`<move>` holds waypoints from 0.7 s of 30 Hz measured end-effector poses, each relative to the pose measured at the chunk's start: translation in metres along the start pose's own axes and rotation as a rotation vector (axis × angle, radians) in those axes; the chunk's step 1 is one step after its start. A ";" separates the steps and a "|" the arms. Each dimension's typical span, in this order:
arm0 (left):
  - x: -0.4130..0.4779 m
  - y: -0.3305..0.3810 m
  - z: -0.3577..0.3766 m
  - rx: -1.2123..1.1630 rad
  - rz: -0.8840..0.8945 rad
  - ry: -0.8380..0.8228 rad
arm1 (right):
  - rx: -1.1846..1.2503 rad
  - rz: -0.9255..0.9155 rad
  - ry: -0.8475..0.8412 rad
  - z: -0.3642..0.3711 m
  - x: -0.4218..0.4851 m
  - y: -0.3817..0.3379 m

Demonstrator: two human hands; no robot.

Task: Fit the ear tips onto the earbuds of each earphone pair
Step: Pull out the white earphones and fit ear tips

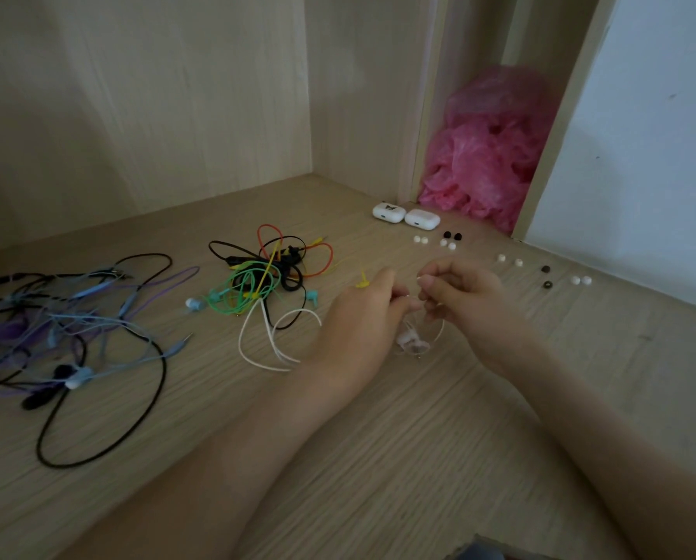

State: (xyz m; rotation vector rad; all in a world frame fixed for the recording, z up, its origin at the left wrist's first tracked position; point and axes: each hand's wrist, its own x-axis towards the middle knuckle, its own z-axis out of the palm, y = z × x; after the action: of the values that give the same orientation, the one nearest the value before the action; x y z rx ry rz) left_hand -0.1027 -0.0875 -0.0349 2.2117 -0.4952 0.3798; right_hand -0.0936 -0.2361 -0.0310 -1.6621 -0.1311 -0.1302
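Note:
My left hand [362,313] and my right hand [459,301] meet above the wooden surface, both pinching a thin white earphone cable [273,341] between fingertips. A pale earbud [411,340] hangs blurred just below the hands. White ear tips [420,239] and black ear tips [452,235] lie in small pairs beyond the hands, with more white ones [580,280] and black ones [546,276] further right. A tangle of green, red, yellow and black earphones [265,272] sits left of my left hand.
A second heap of blue, purple and black earphones [63,329] spreads at the far left. Two white earbud cases [405,215] stand near the back corner, by a pink plastic bag [487,155]. Wooden panels wall the back and left.

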 end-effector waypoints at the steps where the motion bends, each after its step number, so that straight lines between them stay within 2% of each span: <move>1: -0.001 0.000 0.001 -0.026 0.024 0.014 | 0.022 -0.001 -0.017 0.001 0.000 0.000; 4: -0.002 0.002 0.002 -0.152 0.020 0.045 | 0.102 0.006 -0.042 0.003 -0.001 -0.001; 9: 0.001 0.001 0.002 -0.348 -0.143 0.017 | 0.172 0.082 -0.057 -0.001 -0.002 -0.003; 15: 0.003 -0.002 0.006 -0.491 -0.260 -0.001 | 0.242 0.112 -0.069 0.001 -0.003 -0.005; 21: 0.005 -0.002 0.009 -0.789 -0.364 0.005 | 0.312 0.120 -0.128 0.001 -0.004 -0.006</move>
State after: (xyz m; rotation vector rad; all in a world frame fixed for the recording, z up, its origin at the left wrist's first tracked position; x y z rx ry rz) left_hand -0.0965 -0.0946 -0.0396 1.4830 -0.1761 -0.0189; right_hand -0.0980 -0.2344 -0.0262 -1.3624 -0.1404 0.0843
